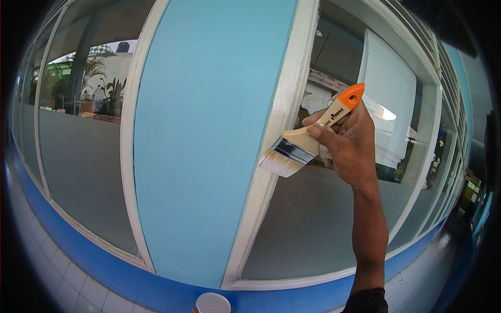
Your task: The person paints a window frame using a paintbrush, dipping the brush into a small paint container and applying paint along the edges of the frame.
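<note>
My right hand [350,141] is closed round the wooden handle of a wide flat paintbrush [334,112] with an orange tip and a dark metal band. Its bristles, whitish with paint, lie against the white window frame [271,156] between the light blue wall panel [203,130] and the right window. At the lower edge a round white tub [213,303] shows from above. A sliver of my left hand [194,310] grips its side; the rest of that hand is out of the picture.
Frosted lower glass [308,224] fills the right window, with a white blind [389,99] behind the upper pane. Another framed window [88,151] stands left of the panel. A dark blue band [115,268] runs below, above pale floor tiles [68,276].
</note>
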`<action>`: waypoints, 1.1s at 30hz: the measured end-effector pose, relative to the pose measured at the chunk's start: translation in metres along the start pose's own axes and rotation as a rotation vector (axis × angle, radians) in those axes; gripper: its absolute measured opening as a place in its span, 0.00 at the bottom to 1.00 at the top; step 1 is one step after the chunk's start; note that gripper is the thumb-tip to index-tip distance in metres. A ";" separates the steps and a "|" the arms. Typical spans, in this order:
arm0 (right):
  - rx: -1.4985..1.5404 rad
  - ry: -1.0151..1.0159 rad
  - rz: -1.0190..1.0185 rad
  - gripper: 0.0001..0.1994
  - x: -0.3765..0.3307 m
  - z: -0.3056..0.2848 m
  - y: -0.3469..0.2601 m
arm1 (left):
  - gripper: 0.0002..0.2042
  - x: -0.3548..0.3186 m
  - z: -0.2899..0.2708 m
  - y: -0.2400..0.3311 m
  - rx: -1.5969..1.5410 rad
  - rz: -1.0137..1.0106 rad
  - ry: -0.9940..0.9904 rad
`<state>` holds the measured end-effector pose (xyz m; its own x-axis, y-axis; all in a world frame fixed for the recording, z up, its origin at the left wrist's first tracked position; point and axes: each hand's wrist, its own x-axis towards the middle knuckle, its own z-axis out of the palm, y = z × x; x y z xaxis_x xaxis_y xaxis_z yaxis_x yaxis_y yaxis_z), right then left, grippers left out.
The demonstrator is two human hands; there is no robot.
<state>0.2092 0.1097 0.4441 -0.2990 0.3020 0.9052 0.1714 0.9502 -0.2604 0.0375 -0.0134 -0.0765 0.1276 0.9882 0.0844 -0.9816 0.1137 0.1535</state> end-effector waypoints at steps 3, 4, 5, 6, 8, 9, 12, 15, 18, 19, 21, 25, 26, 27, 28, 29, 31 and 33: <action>-0.105 0.052 -0.056 0.21 0.005 0.003 -0.005 | 0.42 0.002 -0.006 0.001 -0.007 0.012 0.012; -0.109 0.052 -0.046 0.21 0.007 0.004 -0.007 | 0.42 0.002 -0.008 0.001 -0.008 0.014 0.012; -0.125 0.065 -0.063 0.22 0.009 0.005 -0.010 | 0.43 0.003 -0.009 0.001 -0.014 0.012 0.015; -0.140 0.088 -0.079 0.22 0.011 0.006 -0.013 | 0.43 0.003 -0.011 0.001 -0.020 0.010 0.018; -0.192 0.090 -0.121 0.21 0.015 0.007 -0.018 | 0.43 0.003 -0.013 0.003 -0.024 0.012 0.037; -0.238 0.100 -0.169 0.19 0.016 0.007 -0.020 | 0.43 0.002 -0.013 0.004 -0.029 0.016 0.060; -0.228 0.126 -0.154 0.20 0.026 0.003 -0.024 | 0.42 0.002 -0.012 0.008 -0.008 0.007 0.045; -0.268 0.156 -0.231 0.20 0.035 0.002 -0.024 | 0.41 0.001 -0.010 0.012 -0.016 -0.016 0.073; -0.313 0.258 -0.323 0.21 0.044 -0.002 -0.029 | 0.40 0.001 -0.009 0.015 -0.052 -0.027 0.053; -0.314 0.247 -0.340 0.21 0.043 -0.005 -0.033 | 0.40 0.001 -0.009 0.015 -0.050 -0.031 0.051; -0.320 0.414 -0.443 0.22 0.037 -0.015 -0.043 | 0.40 0.000 -0.010 0.016 -0.039 -0.032 0.028; -0.300 0.528 -0.424 0.22 0.002 -0.032 -0.056 | 0.41 -0.002 -0.011 0.020 -0.008 -0.050 0.040; -0.244 0.535 -0.330 0.20 -0.008 -0.033 -0.055 | 0.41 -0.002 -0.011 0.021 -0.031 -0.069 0.053; -0.194 0.587 -0.236 0.21 -0.018 -0.031 -0.051 | 0.42 -0.003 -0.011 0.023 -0.052 -0.085 0.063; -0.141 0.601 -0.219 0.21 -0.027 -0.030 -0.048 | 0.42 -0.003 -0.010 0.025 -0.047 -0.094 0.065; -0.129 0.567 -0.229 0.21 -0.037 -0.028 -0.044 | 0.42 -0.003 -0.009 0.025 -0.014 -0.085 0.053; 0.009 0.590 -0.207 0.27 -0.053 -0.022 -0.038 | 0.43 -0.004 -0.007 0.029 0.018 -0.083 0.042; -0.018 0.623 -0.153 0.33 -0.065 -0.018 -0.034 | 0.43 -0.005 -0.005 0.032 -0.025 -0.177 0.028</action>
<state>0.2398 0.0562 0.4000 0.2789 0.0566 0.9586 0.1871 0.9759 -0.1121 0.0050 -0.0144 -0.0773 0.2949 0.9550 0.0309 -0.9475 0.2881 0.1389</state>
